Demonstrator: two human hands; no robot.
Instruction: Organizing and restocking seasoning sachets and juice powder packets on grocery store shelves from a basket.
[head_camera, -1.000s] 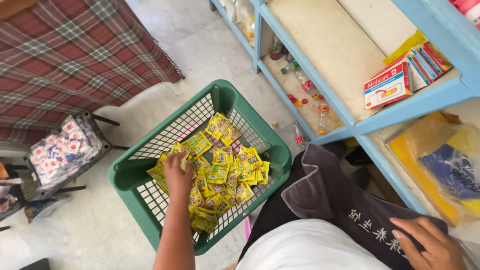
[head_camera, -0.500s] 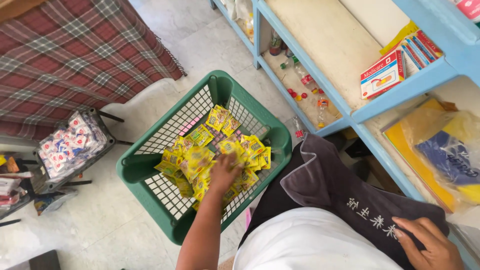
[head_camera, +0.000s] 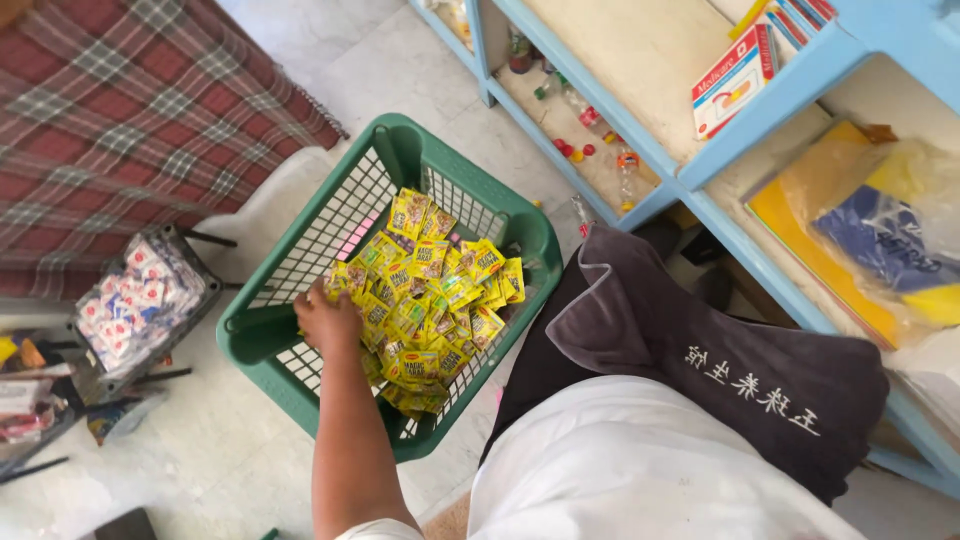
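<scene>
A green plastic basket (head_camera: 243, 342) stands on the pale floor in front of me, holding a heap of several small yellow sachets (head_camera: 432, 290). My left hand (head_camera: 325, 318) reaches down into the basket at the left edge of the heap. Its back faces the camera and its fingers curl down into the sachets there. My right hand is out of view. A dark grey cloth (head_camera: 690, 345) with pale characters lies over my lap, above my white shirt.
A light blue shelf unit (head_camera: 765, 145) runs along the right, with a red and white box (head_camera: 733, 82), small bottles (head_camera: 592, 118) and a plastic bag of yellow and blue goods (head_camera: 885, 240). A dark tray of white packets (head_camera: 140, 300) and a plaid cloth (head_camera: 130, 110) sit on the left.
My left hand has slid from the middle of the heap to its left edge. My right hand, earlier resting on the dark cloth at lower right, has left the view.
</scene>
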